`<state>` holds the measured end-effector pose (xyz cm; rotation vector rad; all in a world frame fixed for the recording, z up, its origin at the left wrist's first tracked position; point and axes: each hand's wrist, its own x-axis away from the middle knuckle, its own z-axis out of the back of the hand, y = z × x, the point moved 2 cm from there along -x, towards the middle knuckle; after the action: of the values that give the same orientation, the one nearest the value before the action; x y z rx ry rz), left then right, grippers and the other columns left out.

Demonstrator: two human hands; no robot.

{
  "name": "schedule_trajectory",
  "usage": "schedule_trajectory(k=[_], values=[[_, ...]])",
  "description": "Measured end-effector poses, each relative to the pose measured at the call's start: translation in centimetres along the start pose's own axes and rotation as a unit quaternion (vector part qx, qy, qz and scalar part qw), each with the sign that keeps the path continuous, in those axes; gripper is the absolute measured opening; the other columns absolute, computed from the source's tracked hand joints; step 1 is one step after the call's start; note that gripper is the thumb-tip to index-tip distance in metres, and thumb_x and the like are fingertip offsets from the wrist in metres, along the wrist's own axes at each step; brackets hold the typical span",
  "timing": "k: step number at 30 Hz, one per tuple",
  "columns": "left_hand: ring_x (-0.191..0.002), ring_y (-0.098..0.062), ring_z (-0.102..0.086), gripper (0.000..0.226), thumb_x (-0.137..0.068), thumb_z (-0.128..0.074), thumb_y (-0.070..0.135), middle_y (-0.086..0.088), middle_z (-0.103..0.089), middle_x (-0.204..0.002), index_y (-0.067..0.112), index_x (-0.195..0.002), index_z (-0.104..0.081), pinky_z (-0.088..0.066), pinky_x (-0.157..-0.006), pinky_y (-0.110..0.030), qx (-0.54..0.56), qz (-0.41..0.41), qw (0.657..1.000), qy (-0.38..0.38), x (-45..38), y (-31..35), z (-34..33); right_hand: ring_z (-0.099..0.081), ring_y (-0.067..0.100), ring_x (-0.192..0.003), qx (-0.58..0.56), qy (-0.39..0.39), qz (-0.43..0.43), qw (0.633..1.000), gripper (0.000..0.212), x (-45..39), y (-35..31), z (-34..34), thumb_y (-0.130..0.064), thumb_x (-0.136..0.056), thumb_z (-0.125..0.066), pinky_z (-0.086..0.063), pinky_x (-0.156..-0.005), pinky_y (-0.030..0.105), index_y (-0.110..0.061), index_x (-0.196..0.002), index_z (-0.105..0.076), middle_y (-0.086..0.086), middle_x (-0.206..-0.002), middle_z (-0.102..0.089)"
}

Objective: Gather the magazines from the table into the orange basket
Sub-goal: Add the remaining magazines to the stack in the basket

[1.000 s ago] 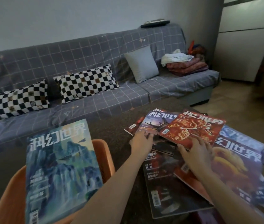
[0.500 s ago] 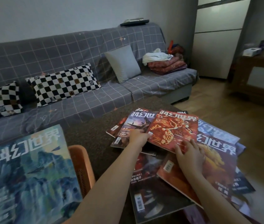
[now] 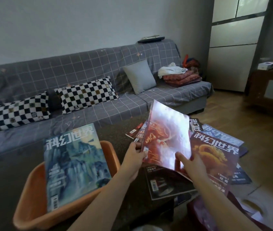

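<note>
While the red magazine (image 3: 167, 137) stands tilted up off the pile, glare washing out its upper cover, the left hand (image 3: 135, 155) pinches its lower left corner: thumb on the front face, fingers curled behind. The right hand (image 3: 193, 164) sits at the lower right edge of the same cover, fingers loosely bent, thumb laid on the glossy face; whether it truly grips or only steadies, cannot tell.

Pile of magazines (image 3: 216, 157) lies fanned on the dark table (image 3: 115, 132) from 12 to 4 o'clock of the hands, covers overlapping. Dragon cover on top at 3 o'clock, a dark one (image 3: 165, 184) flat beneath the wrists at 6 o'clock, blue ones poking out at the far right edge.

Orange basket (image 3: 32, 197) at 9 o'clock of the left hand, just beside the forearm. A blue mountain-cover magazine (image 3: 75, 165) leans in it, top edge past the far rim.

Open table between basket rim and pile: a bare strip running toward 12 o'clock. Grey checked sofa (image 3: 149, 100) beyond the table's far edge. Wood floor (image 3: 257, 130) open at 2 o'clock.
</note>
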<state>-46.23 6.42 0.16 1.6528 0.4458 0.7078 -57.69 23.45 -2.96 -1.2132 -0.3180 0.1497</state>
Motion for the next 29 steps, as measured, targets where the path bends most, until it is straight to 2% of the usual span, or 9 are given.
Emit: schedule_trajectory(k=[5, 8, 11, 15, 18, 21, 24, 27, 29], values=[[-0.070, -0.015, -0.072, 0.013, -0.094, -0.053, 0.000, -0.009, -0.071, -0.092, 0.011, -0.100, -0.050, -0.056, -0.056, -0.029, 0.044, -0.080, 0.994, 0.062, 6.1, 2.0, 5.8, -0.066, 0.023, -0.090, -0.164, -0.122, 0.040, 0.978, 0.036, 3.9, -3.8, -2.5, -0.033, -0.085, -0.064, -0.052, -0.087, 0.042, -0.017, -0.116, -0.057, 0.004, -0.101, -0.068], [-0.075, -0.022, -0.071, 0.014, -0.095, -0.053, 0.001, -0.010, -0.072, -0.093, 0.011, -0.104, -0.051, -0.056, -0.062, -0.037, 0.051, -0.095, 0.989, 0.097, 9.4, 2.7, 9.5, -0.067, 0.020, -0.091, -0.159, -0.176, 0.071, 0.969, 0.029, 6.4, -6.4, -5.0, -0.034, -0.088, -0.061, -0.054, -0.084, 0.042, -0.024, -0.114, -0.052, 0.002, -0.104, -0.067], [-0.082, -0.021, -0.071, 0.014, -0.094, -0.052, 0.000, -0.010, -0.070, -0.098, 0.010, -0.104, -0.052, -0.057, -0.061, -0.031, 0.083, -0.106, 0.981, 0.140, 11.7, 2.8, 13.3, -0.067, 0.016, -0.089, -0.158, -0.220, 0.086, 0.959, 0.028, 8.7, -8.3, -8.2, -0.032, -0.089, -0.059, -0.053, -0.072, 0.031, -0.025, -0.115, -0.051, -0.002, -0.103, -0.067], [-0.087, -0.021, -0.073, 0.016, -0.094, -0.056, 0.007, -0.008, -0.070, -0.103, 0.014, -0.108, -0.053, -0.059, -0.066, -0.034, 0.072, -0.109, 0.973, 0.190, 13.6, 2.0, 18.1, -0.063, 0.015, -0.092, -0.141, -0.262, 0.084, 0.951, 0.031, 10.9, -9.5, -12.6, -0.030, -0.090, -0.058, -0.050, -0.071, 0.030, -0.023, -0.119, -0.048, -0.002, -0.107, -0.064], [-0.086, -0.020, -0.074, 0.016, -0.093, -0.059, 0.015, -0.006, -0.071, -0.104, 0.019, -0.107, -0.053, -0.060, -0.071, -0.043, 0.026, -0.097, 0.967, 0.236, 14.2, 1.1, 20.9, -0.062, 0.012, -0.088, -0.100, -0.281, 0.087, 0.950, 0.034, 11.6, -9.8, -15.4, -0.033, -0.091, -0.057, -0.047, -0.065, 0.026, -0.022, -0.121, -0.047, -0.004, -0.103, -0.063], [-0.081, -0.016, -0.073, 0.012, -0.094, -0.058, 0.017, -0.003, -0.071, -0.102, 0.022, -0.103, -0.053, -0.059, -0.061, -0.032, -0.032, -0.090, 0.956, 0.276, 14.4, 0.3, 22.4, -0.062, 0.012, -0.088, -0.049, -0.293, 0.106, 0.949, 0.040, 12.0, -9.8, -17.4, -0.034, -0.092, -0.055, -0.047, -0.063, 0.025, -0.022, -0.129, -0.045, -0.004, -0.105, -0.062], [-0.081, -0.006, -0.069, 0.011, -0.093, -0.059, 0.023, 0.005, -0.069, -0.103, 0.031, -0.098, -0.052, -0.058, -0.064, -0.027, -0.184, -0.069, 0.926, 0.322, 14.2, -0.3, 23.2, -0.062, 0.016, -0.099, 0.026, -0.295, 0.141, 0.945, 0.044, 12.0, -9.6, -18.8, -0.031, -0.093, -0.054, -0.051, -0.077, 0.030, -0.024, -0.134, -0.042, -0.001, -0.117, -0.061], [-0.080, 0.001, -0.060, 0.022, -0.091, -0.062, 0.027, 0.011, -0.066, -0.106, 0.028, -0.113, -0.056, -0.044, -0.055, -0.012, -0.299, -0.068, 0.884, 0.353, 14.2, -0.3, 23.6, -0.061, 0.012, -0.094, 0.114, -0.279, 0.194, 0.934, 0.033, 11.9, -9.6, -19.5, -0.028, -0.091, -0.057, -0.049, -0.074, 0.023, -0.022, -0.122, -0.051, 0.000, -0.118, -0.062], [-0.084, -0.001, -0.058, 0.036, -0.091, -0.063, 0.026, 0.010, -0.061, -0.113, 0.024, -0.126, -0.054, -0.040, -0.050, -0.009, -0.337, -0.073, 0.864, 0.366, 14.0, -0.4, 23.7, -0.061, 0.011, -0.099, 0.156, -0.262, 0.230, 0.924, 0.032, 12.0, -9.6, -19.7, -0.025, -0.090, -0.059, -0.048, -0.077, 0.024, -0.023, -0.122, -0.052, -0.002, -0.120, -0.061]])
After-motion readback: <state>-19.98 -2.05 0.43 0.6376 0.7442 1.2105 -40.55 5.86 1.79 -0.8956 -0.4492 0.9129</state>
